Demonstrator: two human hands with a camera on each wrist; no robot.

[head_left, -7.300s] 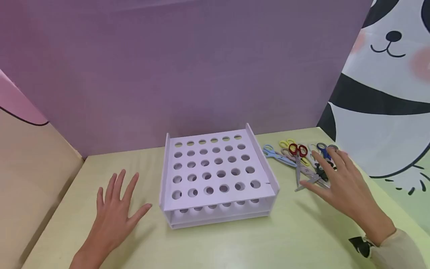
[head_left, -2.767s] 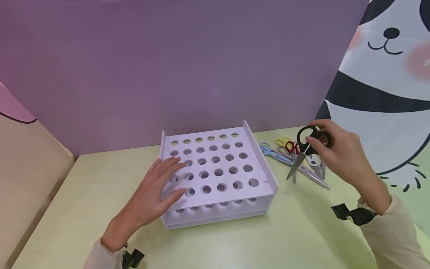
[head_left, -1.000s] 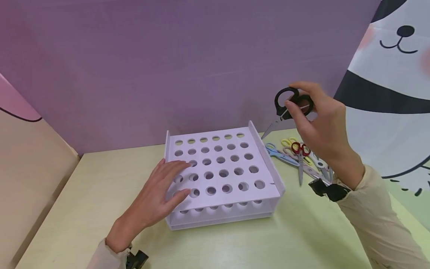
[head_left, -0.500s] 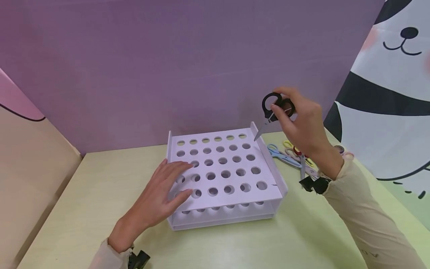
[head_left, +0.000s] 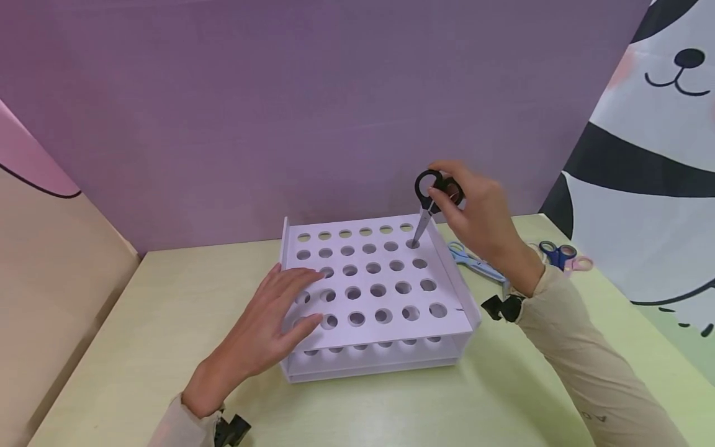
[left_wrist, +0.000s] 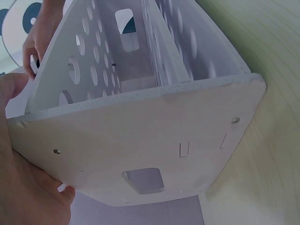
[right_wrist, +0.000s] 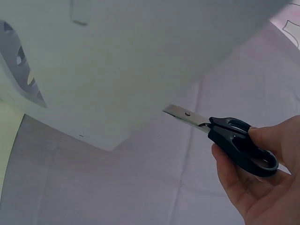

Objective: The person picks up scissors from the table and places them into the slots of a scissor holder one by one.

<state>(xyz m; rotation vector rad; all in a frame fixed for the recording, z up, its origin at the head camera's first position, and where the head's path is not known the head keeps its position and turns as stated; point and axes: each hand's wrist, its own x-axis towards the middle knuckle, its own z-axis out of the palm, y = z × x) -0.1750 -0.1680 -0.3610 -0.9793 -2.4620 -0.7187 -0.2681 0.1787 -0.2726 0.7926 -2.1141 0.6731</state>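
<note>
Black-handled scissors (head_left: 423, 222) hang point-down from the right hand (head_left: 480, 211), thumb and fingers pinching the handles. Below those fingertips, the blade tip meets the white rack (head_left: 363, 280) at the right-end hole of the second row from the back; how deep is unclear. The left hand (head_left: 265, 326) rests, fingers loosely extended, over the rack's left edge. Half a second ago the blades were farther right, at the side wall. One rack, five hole rows; beyond the right fingers, one light-blue pair (head_left: 475, 264), one dark-blue (head_left: 555, 257), one pink (head_left: 571, 266).

Rack (head_left: 364, 279) on table (head_left: 391, 406), left of loose scissors (head_left: 483, 267)
</note>
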